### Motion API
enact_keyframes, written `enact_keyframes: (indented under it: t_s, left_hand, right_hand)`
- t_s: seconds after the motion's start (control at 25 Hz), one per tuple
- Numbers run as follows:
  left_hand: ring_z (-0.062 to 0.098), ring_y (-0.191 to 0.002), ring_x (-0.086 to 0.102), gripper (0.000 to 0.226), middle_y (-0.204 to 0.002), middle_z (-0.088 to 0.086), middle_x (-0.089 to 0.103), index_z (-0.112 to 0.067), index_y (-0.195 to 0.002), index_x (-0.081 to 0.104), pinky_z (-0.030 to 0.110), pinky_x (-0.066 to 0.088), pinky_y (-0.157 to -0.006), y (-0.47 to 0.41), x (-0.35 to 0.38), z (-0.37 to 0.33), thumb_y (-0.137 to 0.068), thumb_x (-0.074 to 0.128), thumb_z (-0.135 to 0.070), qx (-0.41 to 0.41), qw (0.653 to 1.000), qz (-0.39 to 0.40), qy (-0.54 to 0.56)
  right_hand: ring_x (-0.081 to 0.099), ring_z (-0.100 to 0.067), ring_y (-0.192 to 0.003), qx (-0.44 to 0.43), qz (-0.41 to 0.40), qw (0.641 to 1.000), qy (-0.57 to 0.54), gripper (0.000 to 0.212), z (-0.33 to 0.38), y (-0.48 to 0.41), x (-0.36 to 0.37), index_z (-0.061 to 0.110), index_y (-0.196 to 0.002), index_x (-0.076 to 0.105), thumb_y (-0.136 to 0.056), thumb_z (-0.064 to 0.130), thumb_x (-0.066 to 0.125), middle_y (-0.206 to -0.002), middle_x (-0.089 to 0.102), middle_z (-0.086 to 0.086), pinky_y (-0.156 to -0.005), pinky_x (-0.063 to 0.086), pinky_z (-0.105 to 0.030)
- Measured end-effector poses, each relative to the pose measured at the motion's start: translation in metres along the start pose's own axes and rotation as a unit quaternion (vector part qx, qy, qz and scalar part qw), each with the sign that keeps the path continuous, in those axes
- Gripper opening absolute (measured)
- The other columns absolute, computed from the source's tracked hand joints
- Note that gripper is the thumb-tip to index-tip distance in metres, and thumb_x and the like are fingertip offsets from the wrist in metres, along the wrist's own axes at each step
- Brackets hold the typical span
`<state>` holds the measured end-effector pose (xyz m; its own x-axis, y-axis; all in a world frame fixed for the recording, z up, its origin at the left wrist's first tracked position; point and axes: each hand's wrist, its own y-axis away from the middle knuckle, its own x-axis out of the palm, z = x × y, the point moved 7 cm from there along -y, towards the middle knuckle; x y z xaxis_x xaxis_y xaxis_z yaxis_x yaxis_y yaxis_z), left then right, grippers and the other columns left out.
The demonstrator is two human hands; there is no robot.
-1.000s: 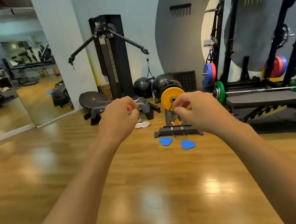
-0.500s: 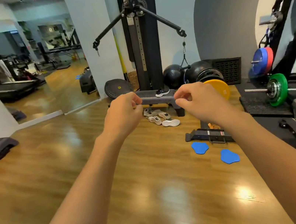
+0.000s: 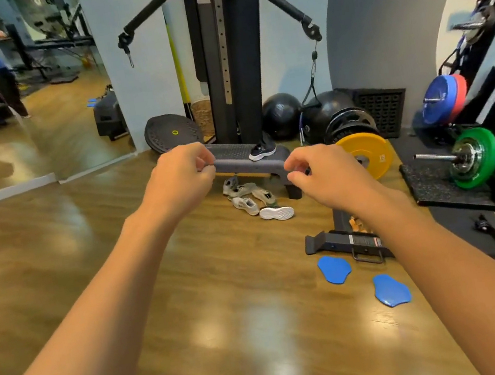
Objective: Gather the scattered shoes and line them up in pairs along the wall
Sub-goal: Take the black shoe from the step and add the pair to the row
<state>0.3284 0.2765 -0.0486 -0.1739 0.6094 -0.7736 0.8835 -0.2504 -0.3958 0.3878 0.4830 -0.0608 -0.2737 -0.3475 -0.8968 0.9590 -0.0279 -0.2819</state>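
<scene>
While both arms reach forward, the fingers [image 3: 202,158] of the left hand [image 3: 179,175] are curled in against the thumb and hold nothing. The right hand [image 3: 328,174] is curled the same way, also empty. The hands hover side by side, apart, above the wooden floor [image 3: 191,293]. Beyond them a cluster of pale shoes [image 3: 248,192] lies jumbled on the floor just in front of a grey step platform [image 3: 235,157], with one white shoe [image 3: 277,213] sole-up at the near edge. A dark shoe [image 3: 262,151] stands on the platform, at the foot of the cable machine [image 3: 227,44] by the wall. Two blue pads [image 3: 334,269] lie nearer, to the right.
</scene>
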Motion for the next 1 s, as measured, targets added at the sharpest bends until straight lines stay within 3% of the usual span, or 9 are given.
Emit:
enact_keyframes:
  t_s: [0.44, 0.64, 0.84, 1.0]
  left_hand:
    - [0.021, -0.089, 0.061, 0.018, -0.097, 0.000, 0.068, -0.023, -0.102, 0.066, 0.037, 0.051, -0.081, -0.300, 0.171, 0.107, -0.089, 0.055, -0.015, -0.016, 0.997, 0.075, -0.002]
    - [0.014, -0.086, 0.058, 0.017, -0.092, -0.005, 0.065, -0.024, -0.104, 0.064, 0.031, 0.048, -0.075, -0.423, 0.227, 0.145, -0.090, 0.056, -0.018, -0.034, 0.994, 0.107, 0.006]
    - [0.021, -0.098, 0.060, 0.021, -0.104, 0.000, 0.066, -0.021, -0.107, 0.064, 0.039, 0.051, -0.085, -0.549, 0.291, 0.210, -0.090, 0.054, -0.016, -0.028, 0.990, 0.135, -0.001]
    - [0.023, -0.103, 0.059, 0.024, -0.105, 0.001, 0.067, -0.021, -0.109, 0.065, 0.037, 0.048, -0.087, -0.650, 0.356, 0.260, -0.089, 0.053, -0.013, -0.016, 0.984, 0.177, 0.017]
  right_hand:
    - [0.061, -0.019, -0.094, 0.110, 0.024, 0.992, -0.061, 0.022, -0.139, -0.287, 0.110, 0.030, -0.108, 0.066, -0.090, 0.026, 0.055, -0.094, 0.068, 0.006, -0.084, 0.052, -0.043]
    - [0.060, -0.018, -0.098, 0.105, 0.056, 0.989, -0.082, 0.020, -0.169, -0.428, 0.164, 0.029, -0.105, 0.067, -0.090, 0.026, 0.055, -0.097, 0.068, 0.007, -0.087, 0.051, -0.041]
    - [0.060, -0.017, -0.099, 0.119, 0.061, 0.988, -0.077, 0.019, -0.202, -0.557, 0.223, 0.031, -0.103, 0.066, -0.090, 0.027, 0.053, -0.104, 0.068, 0.008, -0.080, 0.049, -0.034]
    - [0.061, -0.020, -0.103, 0.172, 0.085, 0.979, -0.063, 0.021, -0.237, -0.641, 0.275, 0.027, -0.107, 0.067, -0.090, 0.026, 0.055, -0.111, 0.069, 0.002, -0.089, 0.050, -0.038]
